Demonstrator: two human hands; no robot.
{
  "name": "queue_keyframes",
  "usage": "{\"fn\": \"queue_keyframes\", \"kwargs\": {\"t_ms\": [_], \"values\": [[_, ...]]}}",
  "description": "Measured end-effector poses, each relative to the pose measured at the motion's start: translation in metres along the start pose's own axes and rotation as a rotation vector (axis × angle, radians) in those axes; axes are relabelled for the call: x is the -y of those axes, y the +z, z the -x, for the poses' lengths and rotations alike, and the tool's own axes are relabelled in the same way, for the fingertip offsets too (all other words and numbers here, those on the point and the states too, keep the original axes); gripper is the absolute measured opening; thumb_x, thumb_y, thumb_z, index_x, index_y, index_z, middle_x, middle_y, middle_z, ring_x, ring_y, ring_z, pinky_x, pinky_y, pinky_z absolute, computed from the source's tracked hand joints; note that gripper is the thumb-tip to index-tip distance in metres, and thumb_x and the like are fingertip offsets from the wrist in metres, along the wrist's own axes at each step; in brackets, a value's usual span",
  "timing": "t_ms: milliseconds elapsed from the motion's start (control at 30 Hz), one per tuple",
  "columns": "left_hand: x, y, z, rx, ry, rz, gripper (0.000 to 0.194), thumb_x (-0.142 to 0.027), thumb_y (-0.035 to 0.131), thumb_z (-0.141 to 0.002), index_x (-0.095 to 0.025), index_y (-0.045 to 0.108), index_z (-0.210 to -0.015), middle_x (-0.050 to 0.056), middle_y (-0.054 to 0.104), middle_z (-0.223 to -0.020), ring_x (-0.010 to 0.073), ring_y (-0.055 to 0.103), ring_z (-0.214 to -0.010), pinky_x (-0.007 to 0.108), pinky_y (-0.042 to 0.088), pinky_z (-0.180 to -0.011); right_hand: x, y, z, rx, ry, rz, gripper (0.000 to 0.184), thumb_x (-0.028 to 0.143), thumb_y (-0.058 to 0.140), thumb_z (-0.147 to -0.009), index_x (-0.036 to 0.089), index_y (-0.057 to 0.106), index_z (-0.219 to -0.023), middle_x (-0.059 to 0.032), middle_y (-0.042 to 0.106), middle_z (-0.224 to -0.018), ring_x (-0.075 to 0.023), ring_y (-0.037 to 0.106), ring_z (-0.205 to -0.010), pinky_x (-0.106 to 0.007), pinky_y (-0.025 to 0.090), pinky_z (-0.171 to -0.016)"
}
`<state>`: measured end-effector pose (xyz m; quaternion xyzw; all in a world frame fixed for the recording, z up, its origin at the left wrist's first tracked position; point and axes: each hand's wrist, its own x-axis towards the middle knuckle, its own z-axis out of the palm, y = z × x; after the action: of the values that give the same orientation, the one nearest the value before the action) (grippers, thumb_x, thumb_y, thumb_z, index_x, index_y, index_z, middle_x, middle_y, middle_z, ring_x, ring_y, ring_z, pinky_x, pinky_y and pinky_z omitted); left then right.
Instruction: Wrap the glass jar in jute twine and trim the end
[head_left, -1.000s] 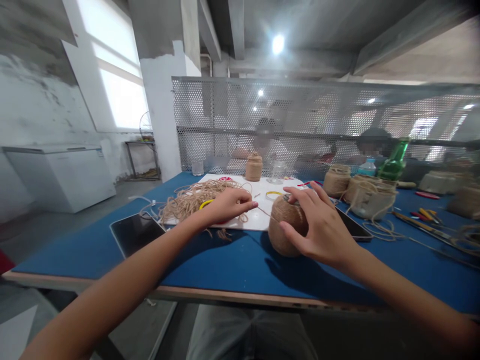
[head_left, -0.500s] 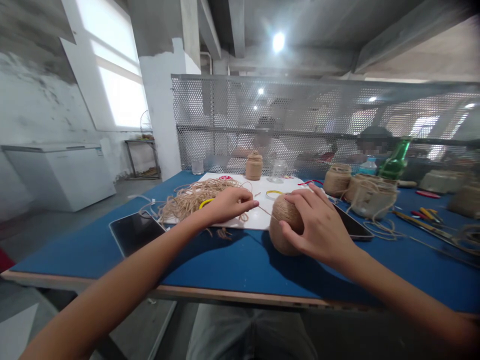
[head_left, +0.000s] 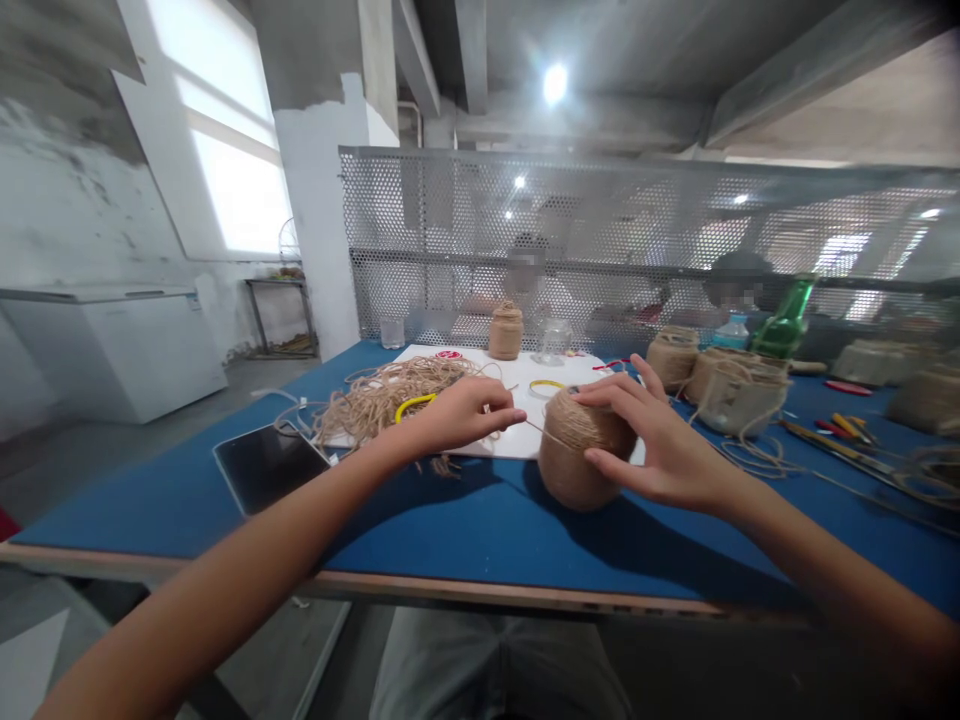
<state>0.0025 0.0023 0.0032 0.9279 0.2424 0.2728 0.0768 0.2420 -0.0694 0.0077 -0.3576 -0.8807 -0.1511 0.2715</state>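
A big brown ball of jute twine (head_left: 576,460) stands on the blue table near its front. My right hand (head_left: 649,430) rests against it from the right, thumb on the front and fingers over the top. One strand of twine (head_left: 544,430) runs from the ball to my left hand (head_left: 474,412), whose thumb and forefinger pinch it. Just behind and left of that hand lies a loose heap of twine (head_left: 375,400). Yellow scissor-like handles (head_left: 411,406) poke out of the heap, partly hidden by my left hand.
A dark tablet (head_left: 270,468) lies at left. A white board (head_left: 517,380) carries a twine-wrapped jar (head_left: 505,332), a glass jar (head_left: 555,342) and a yellow ring (head_left: 546,386). More jars (head_left: 671,358), a green bottle (head_left: 784,322) and tools (head_left: 847,430) crowd the right. A perforated screen (head_left: 450,220) stands behind.
My right hand has shifted slightly right on the twine ball, its fingers straighter, baring more of the ball. My left hand has moved a little right, still pinching the strand.
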Motion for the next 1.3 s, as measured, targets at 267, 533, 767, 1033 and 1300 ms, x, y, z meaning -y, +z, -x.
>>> {"fn": "queue_keyframes", "kwargs": {"t_ms": [267, 533, 767, 1033, 1300], "values": [[0.002, 0.008, -0.002, -0.056, -0.012, -0.102, 0.035, -0.039, 0.046, -0.086, -0.014, 0.057, -0.064, 0.001, 0.058, -0.069, 0.0115, 0.049, -0.068, 0.021, 0.035, -0.065, 0.007, -0.001, 0.0, -0.038, 0.014, 0.112, 0.036, 0.029, 0.056, -0.071, 0.021, 0.048, -0.105, -0.0063, 0.058, -0.101, -0.0237, 0.054, -0.1, -0.056, 0.011, -0.104], [0.004, 0.013, -0.004, -0.064, -0.042, -0.168, 0.037, -0.041, 0.044, -0.086, -0.015, 0.053, -0.062, 0.0, 0.055, -0.065, 0.0116, 0.048, -0.067, 0.021, 0.034, -0.063, 0.011, 0.006, -0.005, -0.098, 0.036, 0.165, 0.03, 0.032, 0.056, -0.073, 0.02, 0.048, -0.1, -0.007, 0.059, -0.098, -0.0235, 0.055, -0.097, -0.055, 0.014, -0.104], [0.003, 0.015, -0.004, -0.049, -0.034, -0.16, 0.038, -0.04, 0.043, -0.087, -0.015, 0.052, -0.06, 0.0, 0.055, -0.065, 0.0114, 0.048, -0.066, 0.021, 0.034, -0.062, 0.004, -0.003, 0.0, 0.03, 0.08, 0.022, 0.044, 0.038, 0.058, -0.074, 0.023, 0.044, -0.114, -0.0062, 0.056, -0.113, -0.0247, 0.049, -0.111, -0.055, 0.01, -0.105], [0.002, 0.014, -0.004, -0.048, -0.054, -0.108, 0.037, -0.04, 0.044, -0.086, -0.014, 0.052, -0.06, 0.0, 0.055, -0.063, 0.0111, 0.047, -0.063, 0.02, 0.034, -0.06, 0.005, -0.001, 0.001, -0.082, 0.075, 0.104, 0.05, 0.041, 0.059, -0.071, 0.021, 0.046, -0.115, -0.0093, 0.052, -0.114, -0.0276, 0.045, -0.114, -0.054, 0.015, -0.105], [0.002, 0.014, -0.004, -0.052, -0.056, -0.121, 0.038, -0.041, 0.043, -0.087, -0.015, 0.055, -0.062, 0.0, 0.056, -0.065, 0.0114, 0.049, -0.065, 0.02, 0.034, -0.061, 0.014, 0.004, -0.006, -0.143, 0.046, 0.197, 0.044, 0.039, 0.056, -0.073, 0.017, 0.05, -0.11, -0.0105, 0.055, -0.104, -0.028, 0.049, -0.105, -0.054, 0.025, -0.101]]}}
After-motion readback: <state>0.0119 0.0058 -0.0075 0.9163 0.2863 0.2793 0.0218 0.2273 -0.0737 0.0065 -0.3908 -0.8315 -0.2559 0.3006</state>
